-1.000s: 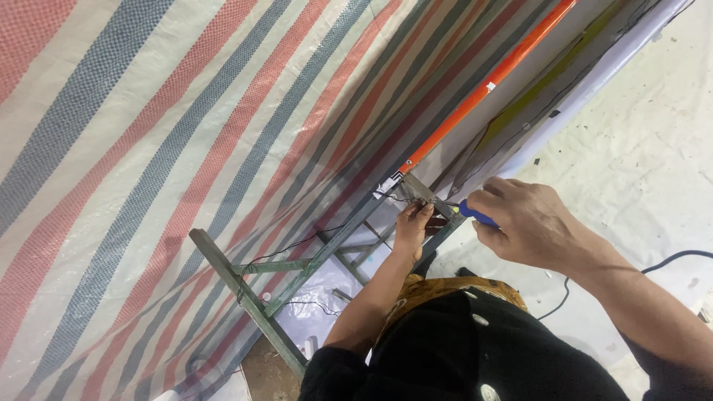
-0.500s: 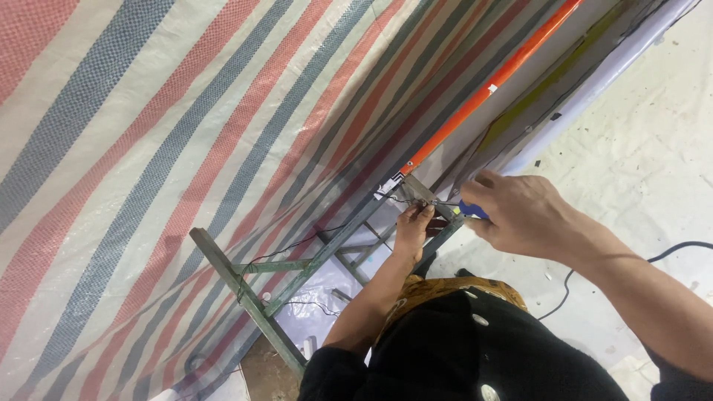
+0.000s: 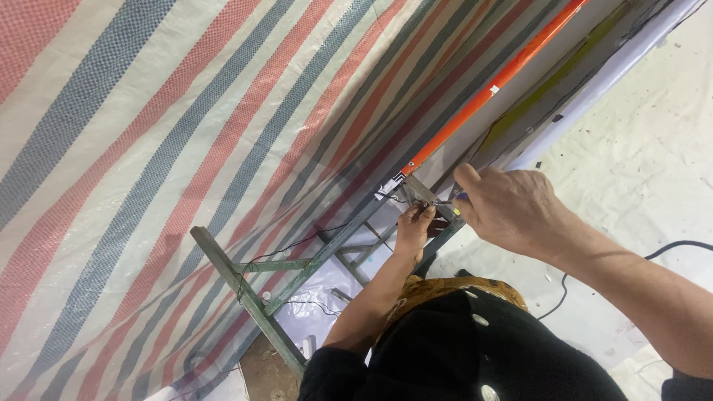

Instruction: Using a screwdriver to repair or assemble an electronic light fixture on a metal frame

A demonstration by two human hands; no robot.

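My left hand [image 3: 413,227] reaches up to the top of a green metal frame [image 3: 327,252], its fingers pinched on a thin black wire [image 3: 401,199] by a grey metal bracket [image 3: 420,191]. Just to the right, my right hand [image 3: 512,209] is closed around a blue-handled tool [image 3: 461,197]. Only a sliver of the handle shows, and its tip meets the bracket. The two hands almost touch. An orange pole [image 3: 496,83] runs up and right from the bracket.
A red, grey and white striped tarpaulin [image 3: 163,148] fills the left side. White sheeting [image 3: 639,126] covers the ground at right, with a black cable [image 3: 672,249] lying on it. My dark clothing [image 3: 475,349] fills the bottom middle.
My right hand has shifted slightly left over the bracket and now hides most of the blue handle. My left hand stays at the bracket.
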